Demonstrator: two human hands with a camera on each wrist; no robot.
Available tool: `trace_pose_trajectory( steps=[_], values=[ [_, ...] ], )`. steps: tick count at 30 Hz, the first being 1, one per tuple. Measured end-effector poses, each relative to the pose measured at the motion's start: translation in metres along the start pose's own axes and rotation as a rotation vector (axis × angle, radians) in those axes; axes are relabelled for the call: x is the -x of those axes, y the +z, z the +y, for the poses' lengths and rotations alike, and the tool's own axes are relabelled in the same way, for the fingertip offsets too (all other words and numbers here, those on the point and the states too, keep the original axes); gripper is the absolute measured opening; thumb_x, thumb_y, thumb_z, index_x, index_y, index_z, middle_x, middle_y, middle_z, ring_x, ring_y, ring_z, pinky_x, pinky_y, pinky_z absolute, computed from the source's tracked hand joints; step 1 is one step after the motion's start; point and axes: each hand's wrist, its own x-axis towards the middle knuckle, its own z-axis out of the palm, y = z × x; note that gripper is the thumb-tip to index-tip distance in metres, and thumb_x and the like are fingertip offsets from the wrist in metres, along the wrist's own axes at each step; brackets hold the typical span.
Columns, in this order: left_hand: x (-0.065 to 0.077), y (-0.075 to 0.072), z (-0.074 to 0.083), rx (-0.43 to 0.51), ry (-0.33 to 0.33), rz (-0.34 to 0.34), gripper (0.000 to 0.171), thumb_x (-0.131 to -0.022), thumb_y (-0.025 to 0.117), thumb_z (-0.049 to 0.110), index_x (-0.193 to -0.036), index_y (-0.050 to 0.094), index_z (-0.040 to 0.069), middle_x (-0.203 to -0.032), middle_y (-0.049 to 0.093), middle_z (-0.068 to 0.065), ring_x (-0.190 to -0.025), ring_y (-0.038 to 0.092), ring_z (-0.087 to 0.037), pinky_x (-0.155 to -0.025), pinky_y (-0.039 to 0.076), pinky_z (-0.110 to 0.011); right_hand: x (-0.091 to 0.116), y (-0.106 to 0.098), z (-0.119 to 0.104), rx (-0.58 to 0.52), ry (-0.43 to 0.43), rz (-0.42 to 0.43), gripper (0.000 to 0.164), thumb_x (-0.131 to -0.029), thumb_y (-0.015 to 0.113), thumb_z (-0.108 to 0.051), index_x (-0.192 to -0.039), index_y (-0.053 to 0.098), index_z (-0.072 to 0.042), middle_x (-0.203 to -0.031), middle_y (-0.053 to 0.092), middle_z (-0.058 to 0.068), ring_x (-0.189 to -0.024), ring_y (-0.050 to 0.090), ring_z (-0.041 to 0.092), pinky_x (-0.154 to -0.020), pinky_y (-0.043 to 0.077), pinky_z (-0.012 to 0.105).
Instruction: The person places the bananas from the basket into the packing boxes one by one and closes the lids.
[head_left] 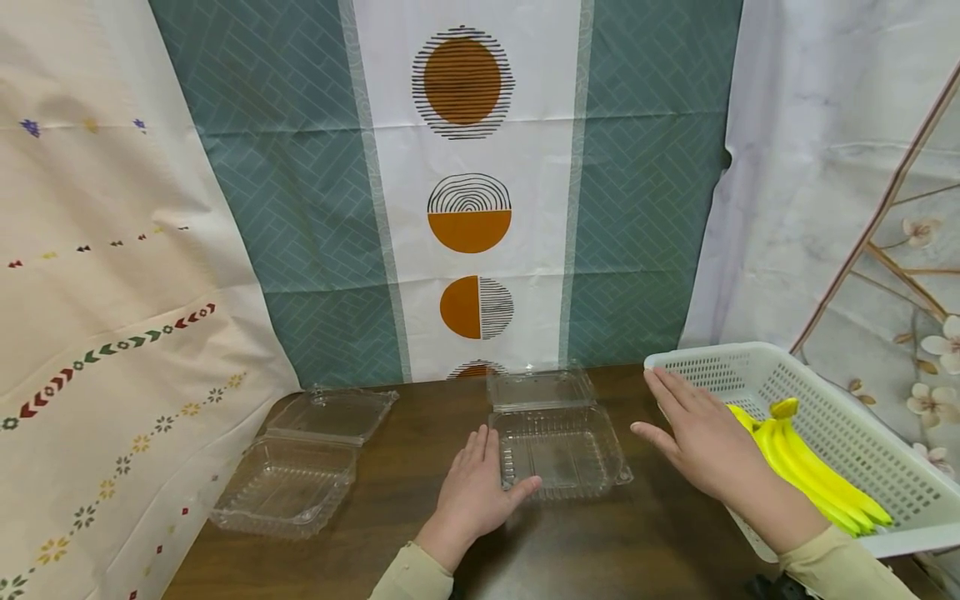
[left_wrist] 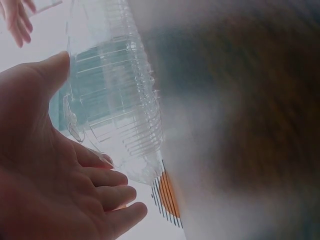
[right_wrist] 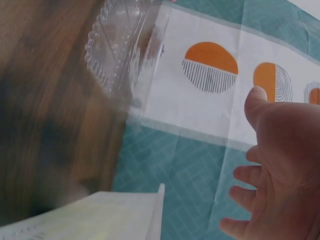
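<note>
While the left grip [head_left: 477, 492] is spread apart, its fingers straight and its thumb well away from them, a clear plastic container [head_left: 562, 454] sits just to its right, with the near left corner between thumb and fingertips. Whether the skin presses on the plastic cannot be told for sure. Beyond that grip, the container's hinged lid [head_left: 540, 389] is folded back toward a teal-and-white curtain [head_left: 652, 208] printed with orange circles. Well to the left of the same grip, a second clear container [head_left: 288, 492] rests on the dark brown tabletop [head_left: 600, 550], its own lid [head_left: 330, 414] likewise laid back on the far side.

The right grip [head_left: 705, 437] is apart too, thumb held away from the extended fingers, in the air by the left side of a white perforated basket [head_left: 862, 425]. Just to the right of it, inside the basket, lies a bunch of yellow bananas [head_left: 810, 467], tips toward the near side. Past the basket, to the right of this grip, hangs a pale cloth [head_left: 840, 167] with a flower pattern; left of the left grip, a cream cloth [head_left: 112, 192] with coloured motifs.
</note>
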Motion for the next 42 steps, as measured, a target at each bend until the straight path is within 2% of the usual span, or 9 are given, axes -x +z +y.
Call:
trace_pose_trajectory(
  steps=[7,11,20,27,35,42],
  values=[
    [0.000,0.001,-0.001,-0.001,0.001,0.004,0.113,-0.100,0.066,0.075,-0.169,0.033,-0.007,-0.179,0.024,-0.025,-0.165,0.024,-0.044,-0.131,0.027,-0.060,0.007,-0.002,0.015,0.006,0.030,-0.021,0.089,-0.108,0.067,-0.055,-0.172,0.035,-0.001,-0.174,0.038,0.023,-0.158,0.036,0.050,-0.123,0.032,0.070],
    [0.001,0.002,-0.001,0.006,0.000,0.007,0.111,-0.100,0.068,0.073,-0.169,0.034,-0.007,-0.179,0.024,-0.025,-0.165,0.024,-0.044,-0.130,0.027,-0.060,0.013,-0.003,0.023,0.012,0.042,-0.026,0.089,-0.109,0.066,-0.053,-0.173,0.032,-0.002,-0.174,0.037,0.024,-0.158,0.035,0.051,-0.123,0.031,0.070],
    [0.002,0.002,0.000,0.004,0.005,0.014,0.111,-0.100,0.068,0.073,-0.168,0.034,-0.008,-0.178,0.025,-0.026,-0.165,0.024,-0.046,-0.130,0.027,-0.062,0.022,-0.006,0.039,0.062,0.040,0.018,0.084,-0.108,0.071,-0.048,-0.166,0.042,0.005,-0.166,0.044,0.030,-0.146,0.047,0.056,-0.115,0.038,0.073],
    [0.002,0.002,-0.002,0.000,0.005,0.020,0.111,-0.100,0.067,0.074,-0.168,0.035,-0.008,-0.178,0.026,-0.026,-0.165,0.024,-0.046,-0.130,0.028,-0.062,0.022,-0.008,0.051,0.062,0.075,-0.010,0.084,-0.111,0.066,-0.048,-0.167,0.038,0.007,-0.166,0.042,0.034,-0.148,0.043,0.059,-0.116,0.036,0.074],
    [0.002,0.001,-0.001,-0.004,0.014,0.023,0.110,-0.100,0.068,0.073,-0.168,0.036,-0.007,-0.178,0.027,-0.026,-0.165,0.025,-0.046,-0.130,0.028,-0.062,0.028,-0.010,0.067,0.061,0.143,-0.044,0.087,-0.112,0.063,-0.051,-0.167,0.033,0.010,-0.164,0.038,0.039,-0.142,0.041,0.068,-0.113,0.031,0.082],
    [0.003,-0.001,0.001,0.001,0.013,0.030,0.109,-0.100,0.070,0.071,-0.168,0.037,-0.007,-0.177,0.028,-0.027,-0.164,0.026,-0.047,-0.130,0.028,-0.062,0.033,-0.011,0.080,0.077,0.146,-0.034,0.090,-0.111,0.065,-0.049,-0.167,0.030,0.013,-0.161,0.039,0.042,-0.141,0.041,0.068,-0.113,0.034,0.078]
  ],
)
